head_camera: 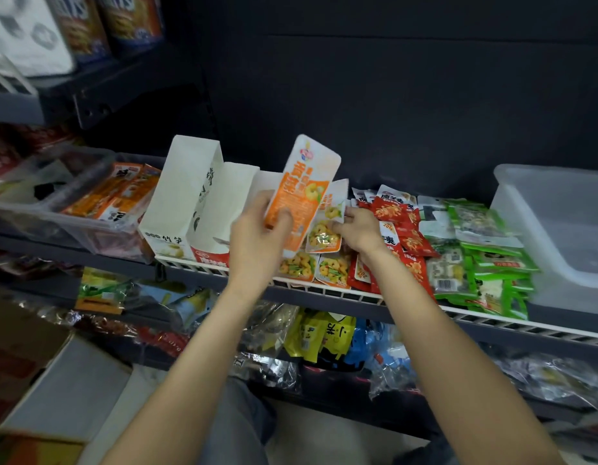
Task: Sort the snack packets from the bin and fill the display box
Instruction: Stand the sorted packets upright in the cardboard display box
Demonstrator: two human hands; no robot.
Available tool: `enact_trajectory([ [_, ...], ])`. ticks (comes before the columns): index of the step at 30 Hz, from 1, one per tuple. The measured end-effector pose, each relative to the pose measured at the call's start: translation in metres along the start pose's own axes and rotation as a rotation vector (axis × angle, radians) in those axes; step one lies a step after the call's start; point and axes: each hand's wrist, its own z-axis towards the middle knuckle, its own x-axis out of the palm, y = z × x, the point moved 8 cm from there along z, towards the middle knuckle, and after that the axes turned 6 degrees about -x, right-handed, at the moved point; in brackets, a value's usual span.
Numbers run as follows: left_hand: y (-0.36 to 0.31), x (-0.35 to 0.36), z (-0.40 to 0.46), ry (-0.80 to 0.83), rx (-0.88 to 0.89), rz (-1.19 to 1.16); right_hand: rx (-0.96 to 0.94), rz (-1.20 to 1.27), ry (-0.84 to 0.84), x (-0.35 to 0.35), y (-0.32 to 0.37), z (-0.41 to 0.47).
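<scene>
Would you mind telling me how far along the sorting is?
Done: red packets and green packets lie grouped on the shelf. In hand: the left hand holds an orange packet; the right hand touches another. Left: the white display box looks unfilled.

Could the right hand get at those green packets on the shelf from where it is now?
Probably yes. The green packets lie uncovered on the shelf, just to the right of the red packets, and nothing stands over them. But the right hand is pinching an orange packet, so it would likely need to let that go first.
</scene>
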Motion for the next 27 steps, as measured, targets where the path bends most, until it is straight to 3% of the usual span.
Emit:
enact_trajectory([
  [4,-0.017,-0.034,0.031,-0.030,0.000,-0.137,-0.035,0.395,-0.046,-0.025,0.012,-0.021],
  [9,-0.015,-0.063,0.063,-0.047,-0.013,-0.144,-0.177,0.526,-0.082,-0.038,0.053,-0.033],
  [16,0.020,-0.097,0.054,-0.153,-0.015,-0.153,-0.420,0.217,-0.136,0.018,0.110,-0.029],
  [21,0.014,-0.112,0.053,-0.215,0.000,-0.224,-0.629,-0.459,-0.211,0.055,0.121,-0.027],
  [25,0.008,-0.111,0.061,-0.171,-0.020,-0.298,-0.665,-0.723,0.041,0.081,0.101,-0.026],
  [27,0.007,-0.105,0.066,-0.119,-0.026,-0.325,-0.641,-0.633,0.214,0.079,0.095,-0.027],
])
